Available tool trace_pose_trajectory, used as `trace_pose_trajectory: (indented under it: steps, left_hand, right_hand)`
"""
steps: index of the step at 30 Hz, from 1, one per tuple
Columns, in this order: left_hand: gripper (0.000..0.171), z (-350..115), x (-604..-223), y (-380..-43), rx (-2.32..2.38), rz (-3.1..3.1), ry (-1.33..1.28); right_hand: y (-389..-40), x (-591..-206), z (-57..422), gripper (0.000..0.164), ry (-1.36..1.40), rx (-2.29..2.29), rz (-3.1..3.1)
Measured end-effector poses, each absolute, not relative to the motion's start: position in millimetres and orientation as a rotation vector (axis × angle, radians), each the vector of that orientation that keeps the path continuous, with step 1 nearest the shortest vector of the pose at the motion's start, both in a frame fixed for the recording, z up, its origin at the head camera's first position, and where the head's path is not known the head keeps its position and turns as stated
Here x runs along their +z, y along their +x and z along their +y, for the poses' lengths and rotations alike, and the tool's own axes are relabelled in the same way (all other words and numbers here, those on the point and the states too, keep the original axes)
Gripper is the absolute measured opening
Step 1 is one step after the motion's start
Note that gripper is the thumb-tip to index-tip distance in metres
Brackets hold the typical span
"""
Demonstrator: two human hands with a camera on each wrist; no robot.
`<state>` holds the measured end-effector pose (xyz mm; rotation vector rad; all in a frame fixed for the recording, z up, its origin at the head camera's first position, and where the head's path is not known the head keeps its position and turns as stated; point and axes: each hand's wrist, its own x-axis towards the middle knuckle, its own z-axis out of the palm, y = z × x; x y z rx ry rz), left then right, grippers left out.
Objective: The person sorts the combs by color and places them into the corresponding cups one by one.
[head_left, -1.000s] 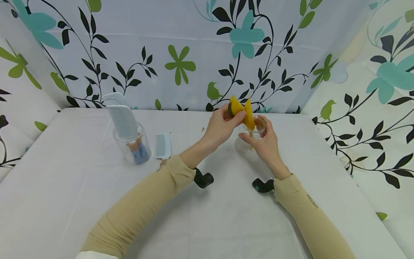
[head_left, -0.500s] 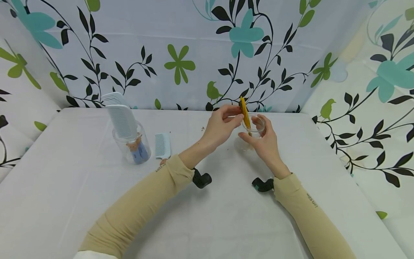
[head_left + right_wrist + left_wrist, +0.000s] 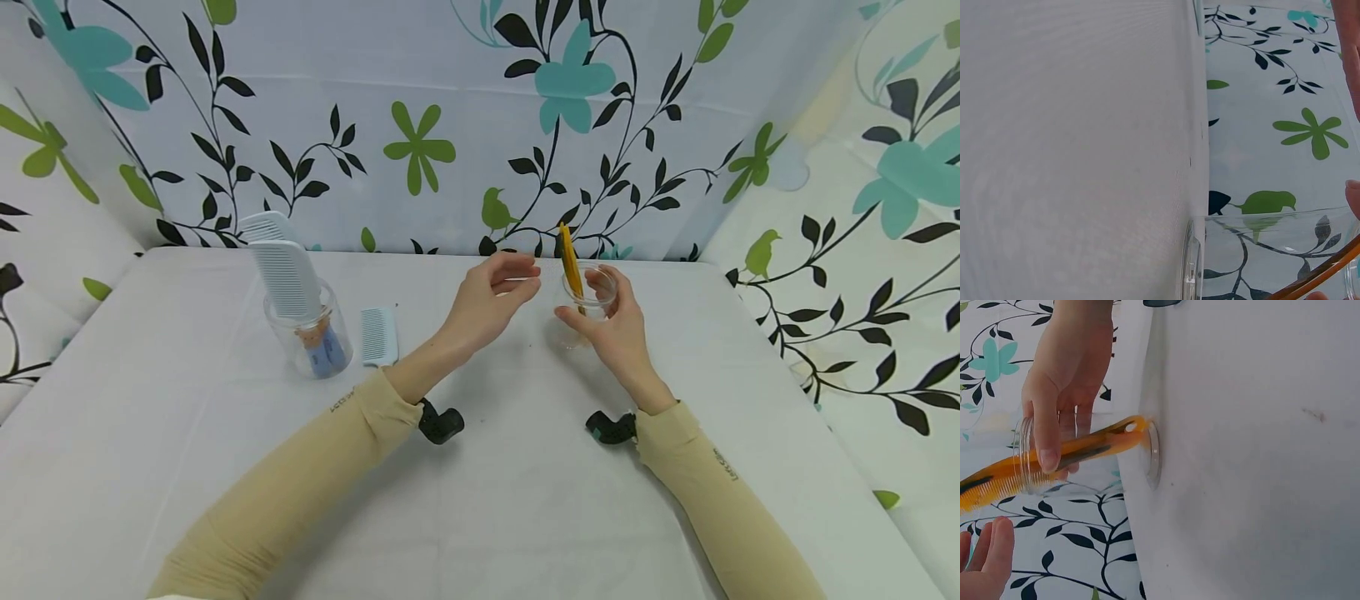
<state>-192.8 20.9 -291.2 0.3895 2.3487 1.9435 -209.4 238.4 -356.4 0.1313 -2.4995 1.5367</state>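
An orange-yellow comb with dark markings [image 3: 572, 258] leans in a clear jar [image 3: 1105, 478]. In the left wrist view its handle, with a hole in the end, reaches the jar's bottom, and its toothed end sticks out past the mouth. My right hand [image 3: 617, 333] grips the jar near the rim, thumb on the near side, fingers behind. To the left of the jar, my left hand [image 3: 487, 300] is in the air with loosely bent fingers, apart from the comb and holding nothing. The right wrist view catches part of the jar wall [image 3: 1272, 234].
At the left stands another clear jar [image 3: 281, 346] with pale blue combs [image 3: 285, 279] sticking up from it; blue and brown shapes show inside. Beside it lies a pale blue comb [image 3: 378, 333] on the white-covered table [image 3: 480, 500]. A patterned curtain [image 3: 450, 75] hangs behind.
My left hand has let go of the orange-yellow comb and drawn back to the left. The comb has turned edge-on and now leans in the jar. My right hand keeps its place.
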Motion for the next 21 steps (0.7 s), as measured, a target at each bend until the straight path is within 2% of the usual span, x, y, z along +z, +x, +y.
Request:
trace_pose_trajectory:
  steps: [21]
  left_hand:
    - [0.036,-92.0,-303.6,-150.7,1.766,2.779,0.588]
  right_hand:
    - [-209.4,-356.9,240.2,0.088,0.150,1.515,-2.519]
